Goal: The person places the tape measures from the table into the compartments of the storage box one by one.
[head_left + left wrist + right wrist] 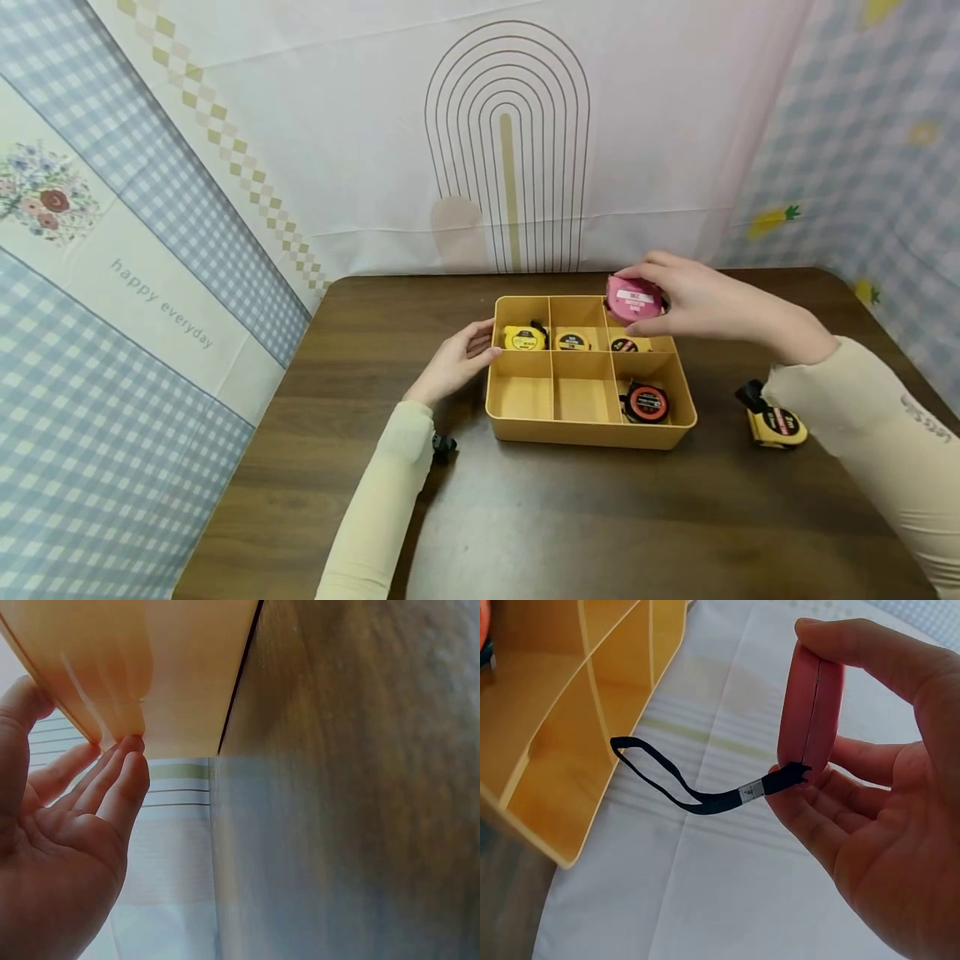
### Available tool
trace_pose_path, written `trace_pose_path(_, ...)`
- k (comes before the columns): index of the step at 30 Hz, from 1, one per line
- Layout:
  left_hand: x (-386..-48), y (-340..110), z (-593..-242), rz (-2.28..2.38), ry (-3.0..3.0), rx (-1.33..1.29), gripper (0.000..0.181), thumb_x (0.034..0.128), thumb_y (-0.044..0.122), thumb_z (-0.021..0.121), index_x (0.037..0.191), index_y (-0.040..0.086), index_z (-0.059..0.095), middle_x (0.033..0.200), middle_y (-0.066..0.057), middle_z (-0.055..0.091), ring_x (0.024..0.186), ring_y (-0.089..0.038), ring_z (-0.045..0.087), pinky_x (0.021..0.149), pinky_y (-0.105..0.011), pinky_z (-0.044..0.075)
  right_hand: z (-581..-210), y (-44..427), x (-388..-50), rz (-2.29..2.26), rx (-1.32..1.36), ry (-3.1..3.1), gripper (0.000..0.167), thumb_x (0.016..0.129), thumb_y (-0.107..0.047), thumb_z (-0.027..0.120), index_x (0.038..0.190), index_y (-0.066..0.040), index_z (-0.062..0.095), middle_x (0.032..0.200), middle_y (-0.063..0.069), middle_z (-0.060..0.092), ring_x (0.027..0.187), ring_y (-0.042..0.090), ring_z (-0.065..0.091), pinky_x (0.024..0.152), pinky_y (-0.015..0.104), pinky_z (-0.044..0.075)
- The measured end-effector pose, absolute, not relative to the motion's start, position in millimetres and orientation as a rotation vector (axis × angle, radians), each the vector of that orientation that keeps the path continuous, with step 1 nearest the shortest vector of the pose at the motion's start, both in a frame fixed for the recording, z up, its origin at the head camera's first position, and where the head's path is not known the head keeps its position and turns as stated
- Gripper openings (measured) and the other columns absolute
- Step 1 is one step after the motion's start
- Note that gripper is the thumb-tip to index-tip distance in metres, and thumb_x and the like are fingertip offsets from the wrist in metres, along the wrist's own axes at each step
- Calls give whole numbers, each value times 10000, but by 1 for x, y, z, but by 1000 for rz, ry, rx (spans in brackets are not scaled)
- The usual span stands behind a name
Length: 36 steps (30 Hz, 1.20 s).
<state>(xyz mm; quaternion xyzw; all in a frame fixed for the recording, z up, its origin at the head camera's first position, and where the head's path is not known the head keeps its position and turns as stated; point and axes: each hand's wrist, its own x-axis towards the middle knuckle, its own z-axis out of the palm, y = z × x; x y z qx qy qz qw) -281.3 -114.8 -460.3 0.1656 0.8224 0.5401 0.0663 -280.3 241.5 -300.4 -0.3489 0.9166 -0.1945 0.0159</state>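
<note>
A pink tape measure (633, 298) is pinched between the thumb and fingers of my right hand (693, 300), above the back right compartment of a yellow divided box (585, 433). Its black wrist strap (716, 801) hangs loose in the right wrist view. My left hand (457, 358) touches the box's left wall, thumb by the rim and fingers extended against the side. Yellow tape measures (523, 337) lie in the back left, back middle (572, 342) and back right (628, 344) compartments. A black-and-red tape measure (647, 403) occupies the front right one.
Right of the box, a yellow tape measure (778, 427) lies on the brown wooden table (585, 517), near my right sleeve. Patterned cloth (360, 150) hangs behind the table and along its sides. A small black object (444, 448) shows beside my left sleeve.
</note>
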Motion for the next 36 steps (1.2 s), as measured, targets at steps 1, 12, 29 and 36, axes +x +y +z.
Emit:
trace_pose_path(1, -281, -115, -460, 1625, 2482, 499, 572, 997, 161, 659, 1497, -2, 432, 1464, -179, 520, 1340, -251, 521, 1078, -307, 441, -300, 239, -279, -613, -1095, 2843, 671, 799, -331, 860, 1356, -57, 607, 1142, 62, 575, 909, 166, 545, 758, 377, 500)
trace_pose_path(12, -283, -115, -459, 1634, 2463, 520, 569, 998, 170, 659, 1496, 9, 438, 1465, -176, 518, 1341, -255, 520, 1081, -310, 439, -304, 213, -272, -668, -1184, 2746, 638, 819, -350, 849, 1345, -80, 609, 1186, 15, 577, 978, 137, 545, 834, 373, 517)
trace_pose_path(29, -283, -112, -462, 1659, 2475, 518, 553, 996, 146, 658, 1480, -18, 445, 1466, -201, 511, 1341, -286, 519, 1085, -326, 438, -331, 197, -270, -658, -1288, 2623, 617, 819, -314, 846, 1339, -86, 603, 1214, 9, 565, 1012, 145, 557, 878, 367, 512)
trace_pose_path(36, -286, -111, -461, 1665, 2480, 513, 550, 995, 132, 656, 1479, -21, 442, 1469, -212, 503, 1340, -296, 517, 1086, -333, 439, -344, 199, -269, -681, -1347, 2591, 610, 791, -241, 861, 1320, -65, 614, 1184, 8, 568, 991, 141, 568, 863, 364, 522)
